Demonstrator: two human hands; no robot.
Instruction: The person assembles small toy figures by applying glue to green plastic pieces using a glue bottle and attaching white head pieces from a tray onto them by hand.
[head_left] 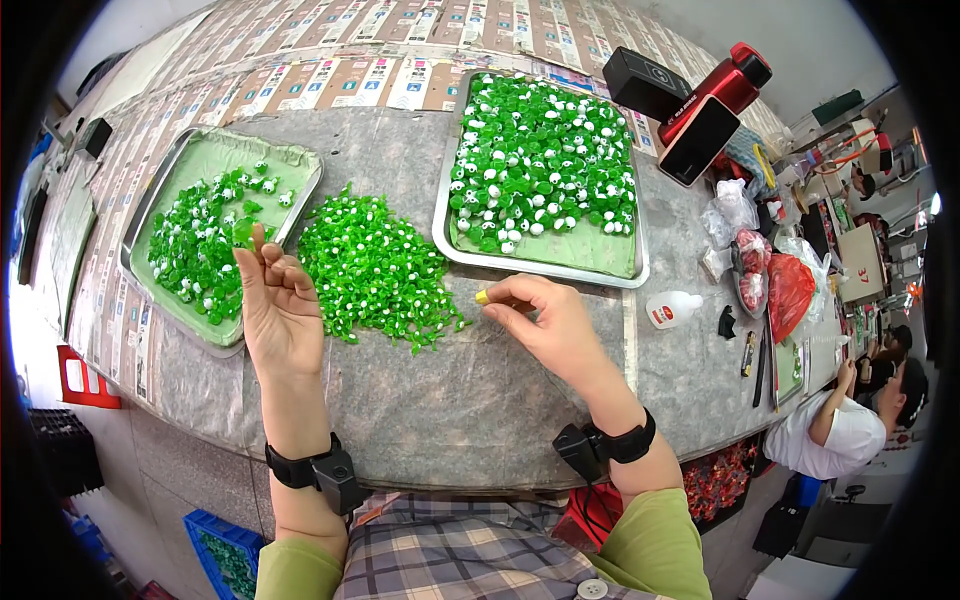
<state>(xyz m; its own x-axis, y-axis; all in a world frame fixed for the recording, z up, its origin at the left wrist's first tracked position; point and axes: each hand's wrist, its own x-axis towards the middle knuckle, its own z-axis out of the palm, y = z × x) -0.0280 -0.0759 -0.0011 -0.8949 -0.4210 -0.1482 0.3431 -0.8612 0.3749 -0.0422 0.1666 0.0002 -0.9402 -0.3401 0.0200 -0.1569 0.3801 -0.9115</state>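
My left hand (285, 325) is raised over the right edge of a green-lined metal tray (238, 150), palm toward me. Its thumb and forefinger are closed on a small translucent green plastic piece (243, 232). Inside that tray lie green pieces with white eye-like balls (190, 250). Between my hands is a loose heap of small green and white pieces (372, 265). My right hand (545, 320) hovers at the heap's right side, thumb and fingers pinching a small yellow-tipped thing (482, 297), mostly hidden. A larger tray (570, 255) beyond it is filled with green-and-white pieces (545, 160).
Right of the big tray are a black box (640, 82), red flask (725, 88), phone (698, 141) and white bottle (674, 309). Plastic bags (790, 290) crowd the right edge. A person in white (835, 430) works beyond. A blue crate (222, 555) stands below, left.
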